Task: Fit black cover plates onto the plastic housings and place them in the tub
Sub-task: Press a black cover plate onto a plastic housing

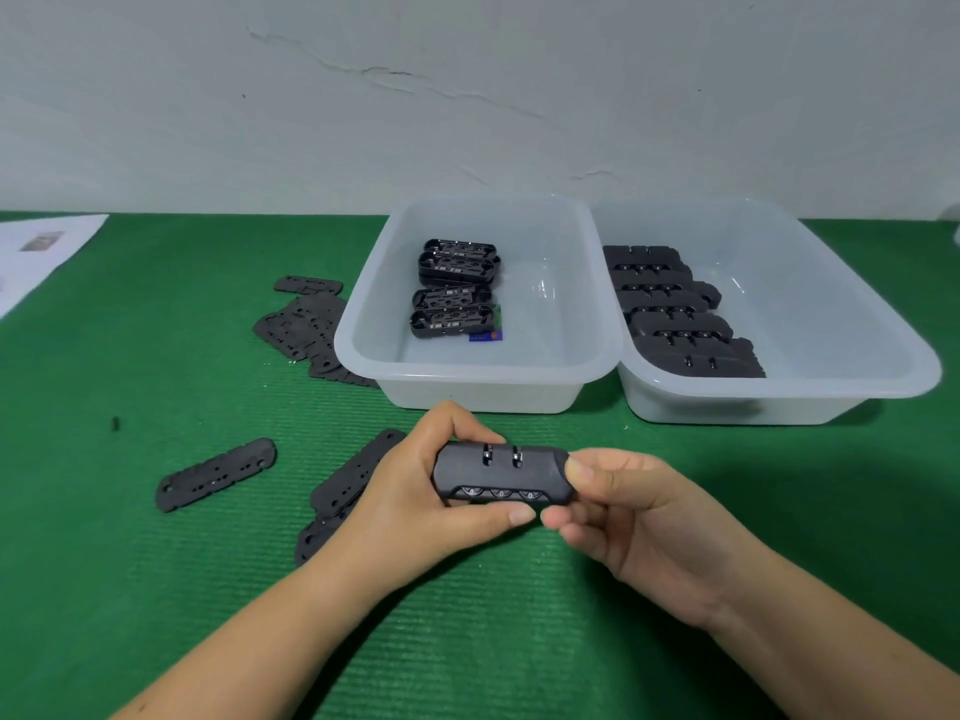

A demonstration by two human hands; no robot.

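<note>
Housing (501, 474), black moulded plastic, held in the air just in front of the left tub (602, 335), between both hands. Left hand (421, 496) wrapped round the left end, fingers curled over the far edge, thumb laid along the near edge. Right hand (639, 517) pinching the right end between thumb and fingers. Looks light, rigid and hollow; matt, faintly grainy skin, so unlikely to slip. Long and rounded at both ends, with two slots on top and three small number wheels along the near face. Best gripped by the rounded ends or long edges, away from the wheels and slots. Cannot tell whether a cover plate already sits on the underside.

Loose cover plates (215, 475) lying flat on the green ribbed surface (156, 589) left of the tub: thin, flat, dotted with holes, likely a little flexible and awkward to lift off the mat except by an edge. More plates heaped (306, 330) against the tub's left wall. Tub itself translucent white plastic, smooth and glossy, holding four housings (454, 288) with their open insides up. Second tub (852, 304) touching its right side, filled with a row of housings (670, 309) overlapping one another.
</note>
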